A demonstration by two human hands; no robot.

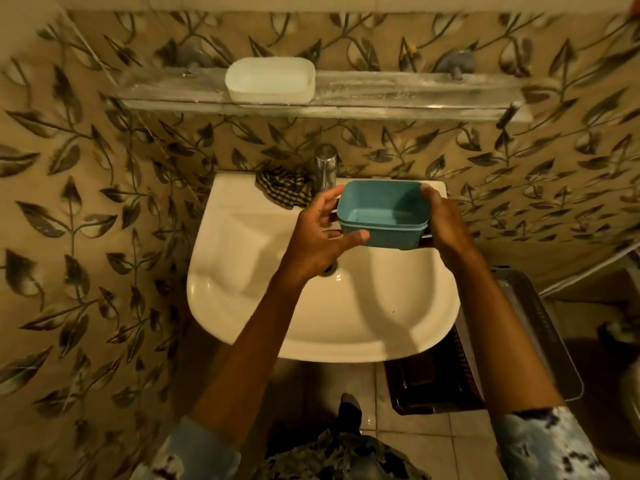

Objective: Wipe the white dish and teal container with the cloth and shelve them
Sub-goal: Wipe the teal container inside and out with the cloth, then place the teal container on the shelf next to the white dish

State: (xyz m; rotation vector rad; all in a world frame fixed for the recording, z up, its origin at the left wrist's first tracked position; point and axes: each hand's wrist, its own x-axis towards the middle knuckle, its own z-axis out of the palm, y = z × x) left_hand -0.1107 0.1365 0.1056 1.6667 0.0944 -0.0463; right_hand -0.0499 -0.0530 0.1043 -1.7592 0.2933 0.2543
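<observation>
So the checked cloth point(284, 188) is bunched on the sink point(242, 237) rim by the tap point(325, 166), parked out of the way. Left hand point(320, 233) and right hand point(445, 220) each clamp an end of the teal container point(382, 214), held level over the basin, probably ready to go up. The white dish point(270, 79) already sits on the glass shelf point(398, 88), and there's loads of bare shelf to its right.
</observation>
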